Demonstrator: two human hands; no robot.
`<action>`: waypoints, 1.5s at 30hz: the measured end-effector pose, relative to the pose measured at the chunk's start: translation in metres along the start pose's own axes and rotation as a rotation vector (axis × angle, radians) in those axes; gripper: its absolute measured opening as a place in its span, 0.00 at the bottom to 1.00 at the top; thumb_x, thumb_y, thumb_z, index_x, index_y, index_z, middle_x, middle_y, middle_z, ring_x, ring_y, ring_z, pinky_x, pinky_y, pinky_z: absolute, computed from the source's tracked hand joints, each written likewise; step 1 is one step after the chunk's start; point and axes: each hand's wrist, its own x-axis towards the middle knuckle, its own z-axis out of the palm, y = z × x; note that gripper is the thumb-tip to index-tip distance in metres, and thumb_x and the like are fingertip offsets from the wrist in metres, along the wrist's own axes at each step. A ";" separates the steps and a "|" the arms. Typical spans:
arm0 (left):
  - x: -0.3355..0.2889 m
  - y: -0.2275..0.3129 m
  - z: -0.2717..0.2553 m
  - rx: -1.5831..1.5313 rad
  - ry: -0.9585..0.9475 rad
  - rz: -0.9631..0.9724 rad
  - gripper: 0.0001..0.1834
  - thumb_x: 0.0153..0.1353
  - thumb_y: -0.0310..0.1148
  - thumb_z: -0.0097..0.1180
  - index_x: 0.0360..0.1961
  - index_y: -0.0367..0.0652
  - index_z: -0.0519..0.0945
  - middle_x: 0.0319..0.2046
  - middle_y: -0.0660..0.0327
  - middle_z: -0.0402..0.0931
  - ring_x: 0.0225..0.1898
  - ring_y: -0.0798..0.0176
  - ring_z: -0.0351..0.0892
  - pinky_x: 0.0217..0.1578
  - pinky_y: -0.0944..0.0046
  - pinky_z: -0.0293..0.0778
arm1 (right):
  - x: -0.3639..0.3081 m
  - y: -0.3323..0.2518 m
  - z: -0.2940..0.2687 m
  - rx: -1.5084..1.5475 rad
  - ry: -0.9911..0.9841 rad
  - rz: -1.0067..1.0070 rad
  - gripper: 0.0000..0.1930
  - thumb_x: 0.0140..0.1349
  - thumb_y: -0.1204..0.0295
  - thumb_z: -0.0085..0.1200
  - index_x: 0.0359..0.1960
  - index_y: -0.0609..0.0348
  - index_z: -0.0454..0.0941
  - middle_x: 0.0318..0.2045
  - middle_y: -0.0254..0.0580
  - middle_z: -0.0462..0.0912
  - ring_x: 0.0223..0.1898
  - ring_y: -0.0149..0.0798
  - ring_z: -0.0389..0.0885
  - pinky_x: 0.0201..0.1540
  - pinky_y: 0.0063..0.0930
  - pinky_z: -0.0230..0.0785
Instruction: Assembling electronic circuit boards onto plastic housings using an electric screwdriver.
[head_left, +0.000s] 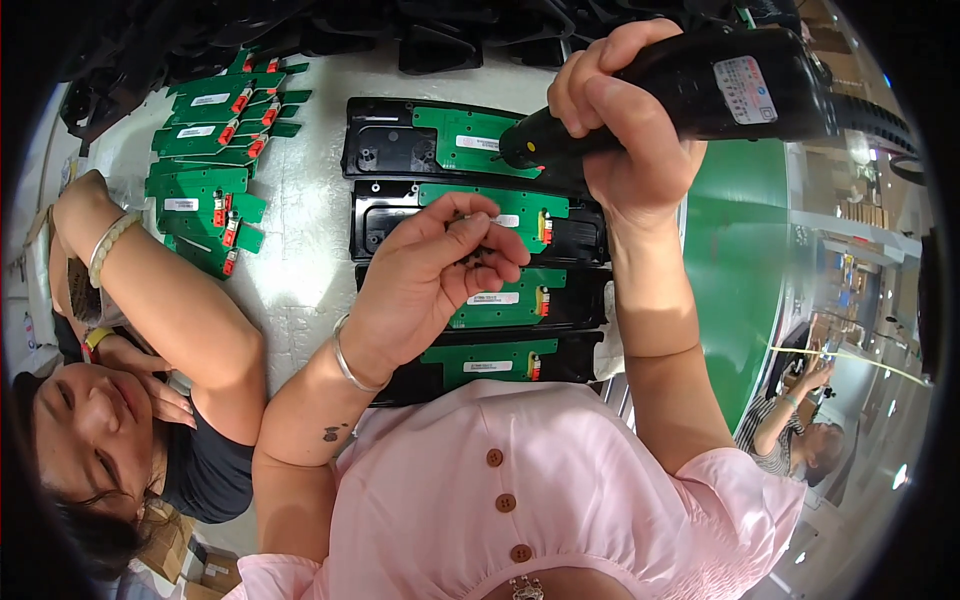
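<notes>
My right hand (640,120) is wrapped round a black electric screwdriver (690,90), its tip down at the right end of the green circuit board (465,135) in the farthest black plastic housing (385,140). My left hand (440,255) is curled palm up over the second housing (375,215), with small dark screws (470,255) cupped in it, thumb and fingertips close together. Nearer to me lie two more black housings, each with a green board; one board (490,305) is partly covered by my left hand. Red and yellow connectors (545,228) sit at the boards' right ends.
Several loose green boards with red connectors (205,190) lie in overlapping rows at the left. Black plastic parts (440,45) crowd the far edge. A co-worker (110,410) is close on the left; another person (785,430) is farther right, past a green surface (740,270).
</notes>
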 end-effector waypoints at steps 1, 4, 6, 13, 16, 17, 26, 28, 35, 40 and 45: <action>0.000 0.000 -0.002 -0.008 -0.026 -0.003 0.11 0.62 0.30 0.40 0.41 0.35 0.70 0.32 0.55 0.74 0.31 0.69 0.75 0.31 0.76 0.72 | 0.000 0.000 0.001 0.000 -0.001 -0.001 0.07 0.44 0.79 0.41 0.28 0.62 0.63 0.13 0.38 0.62 0.14 0.30 0.58 0.20 0.23 0.55; 0.000 0.001 -0.007 0.017 -0.067 0.017 0.10 0.60 0.31 0.44 0.39 0.36 0.71 0.32 0.55 0.74 0.32 0.68 0.75 0.31 0.76 0.73 | -0.001 0.001 0.002 -0.003 -0.027 0.014 0.07 0.44 0.80 0.41 0.28 0.62 0.62 0.14 0.39 0.64 0.14 0.30 0.60 0.20 0.23 0.55; -0.001 0.002 -0.007 0.050 -0.086 0.042 0.10 0.60 0.31 0.45 0.40 0.36 0.71 0.33 0.55 0.75 0.32 0.69 0.75 0.31 0.77 0.73 | -0.002 0.001 0.004 -0.016 -0.024 0.020 0.07 0.44 0.80 0.41 0.28 0.63 0.62 0.14 0.39 0.64 0.14 0.31 0.60 0.20 0.24 0.56; 0.002 0.000 0.000 -0.134 0.135 0.041 0.09 0.57 0.27 0.48 0.39 0.38 0.73 0.35 0.58 0.75 0.34 0.70 0.76 0.35 0.76 0.74 | -0.008 -0.043 -0.014 0.181 -0.179 -0.184 0.23 0.34 0.86 0.43 0.38 0.60 0.65 0.15 0.26 0.61 0.17 0.27 0.60 0.22 0.21 0.50; 0.000 -0.002 -0.006 -0.185 0.120 0.043 0.09 0.57 0.26 0.49 0.39 0.38 0.74 0.34 0.58 0.75 0.33 0.70 0.76 0.35 0.76 0.75 | -0.013 -0.077 -0.006 0.216 -0.299 -0.091 0.16 0.39 0.81 0.47 0.33 0.52 0.67 0.15 0.19 0.69 0.19 0.20 0.67 0.26 0.12 0.57; 0.000 -0.003 -0.007 -0.213 0.100 0.043 0.08 0.57 0.26 0.49 0.38 0.38 0.74 0.34 0.58 0.75 0.33 0.70 0.76 0.34 0.76 0.75 | -0.025 -0.067 0.009 0.330 -0.037 -0.246 0.15 0.41 0.77 0.49 0.34 0.52 0.66 0.14 0.20 0.70 0.19 0.19 0.68 0.28 0.11 0.58; -0.001 -0.004 -0.010 -0.250 -0.038 0.002 0.09 0.58 0.31 0.48 0.36 0.37 0.74 0.29 0.60 0.75 0.30 0.71 0.76 0.33 0.76 0.74 | -0.027 -0.073 0.007 0.248 -0.198 -0.106 0.14 0.43 0.76 0.49 0.35 0.53 0.64 0.16 0.21 0.70 0.19 0.20 0.67 0.27 0.10 0.58; 0.000 -0.005 -0.018 -0.258 -0.094 -0.004 0.10 0.59 0.32 0.47 0.37 0.36 0.74 0.32 0.58 0.75 0.32 0.70 0.75 0.35 0.75 0.74 | -0.025 -0.071 0.008 0.241 -0.216 -0.126 0.16 0.42 0.77 0.48 0.36 0.53 0.64 0.16 0.20 0.69 0.19 0.19 0.66 0.26 0.10 0.57; 0.001 0.000 0.007 -0.049 0.031 -0.078 0.20 0.64 0.35 0.35 0.49 0.28 0.64 0.45 0.45 0.68 0.45 0.57 0.72 0.46 0.67 0.70 | 0.005 -0.015 -0.009 0.124 0.017 -0.165 0.11 0.47 0.74 0.40 0.34 0.62 0.67 0.14 0.31 0.58 0.18 0.30 0.59 0.25 0.26 0.53; 0.001 0.002 0.004 0.011 -0.050 -0.055 0.15 0.64 0.33 0.35 0.44 0.33 0.68 0.41 0.48 0.71 0.42 0.57 0.74 0.43 0.67 0.72 | 0.024 -0.002 -0.014 0.006 0.342 -0.034 0.10 0.44 0.80 0.45 0.31 0.66 0.65 0.16 0.39 0.67 0.15 0.32 0.64 0.20 0.23 0.60; 0.000 0.003 -0.006 0.041 -0.108 0.004 0.11 0.61 0.32 0.44 0.39 0.36 0.71 0.30 0.57 0.75 0.31 0.66 0.76 0.32 0.73 0.74 | 0.027 0.003 -0.015 0.034 0.323 -0.017 0.10 0.43 0.80 0.45 0.31 0.67 0.65 0.15 0.39 0.67 0.14 0.32 0.64 0.20 0.23 0.60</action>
